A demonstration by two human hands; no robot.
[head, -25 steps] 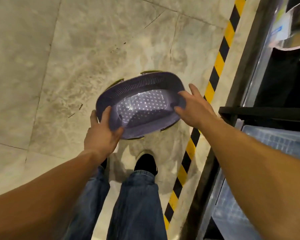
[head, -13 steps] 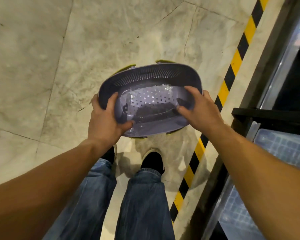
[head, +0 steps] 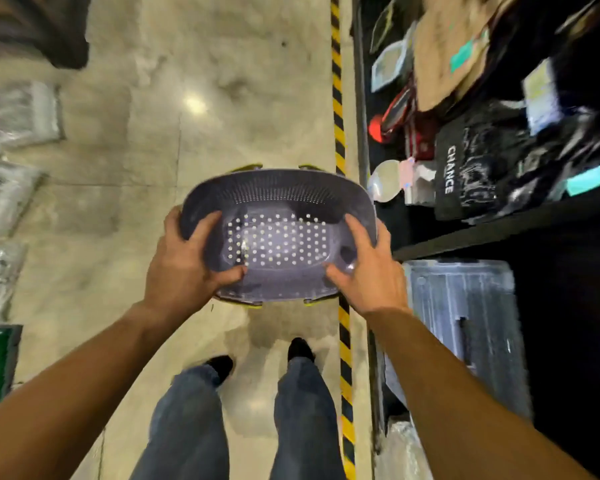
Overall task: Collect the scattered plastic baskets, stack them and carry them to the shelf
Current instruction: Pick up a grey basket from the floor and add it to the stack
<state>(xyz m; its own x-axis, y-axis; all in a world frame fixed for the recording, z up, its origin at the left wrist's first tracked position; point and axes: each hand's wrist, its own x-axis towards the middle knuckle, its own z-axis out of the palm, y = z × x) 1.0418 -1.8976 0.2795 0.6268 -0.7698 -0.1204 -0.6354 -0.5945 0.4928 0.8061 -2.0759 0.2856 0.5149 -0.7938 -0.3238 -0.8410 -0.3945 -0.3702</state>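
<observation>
While both hands [head: 184, 271] [head: 368, 275] grip it, the purple basket [head: 278, 202] holds nothing.

floor [head: 222, 116] ahead open; shelf [head: 499, 233] crowded right; packets [head: 11, 195] left

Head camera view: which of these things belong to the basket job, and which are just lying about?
Part of the job:
- purple basket, top of a stack; yellow-green edges peek out beneath
- left hand and right hand, gripping its sides
- shelf

Just lying about:
- striped floor tape
- clear lidded bin
- black "CHANCE" bag
- plastic-wrapped packs
</observation>
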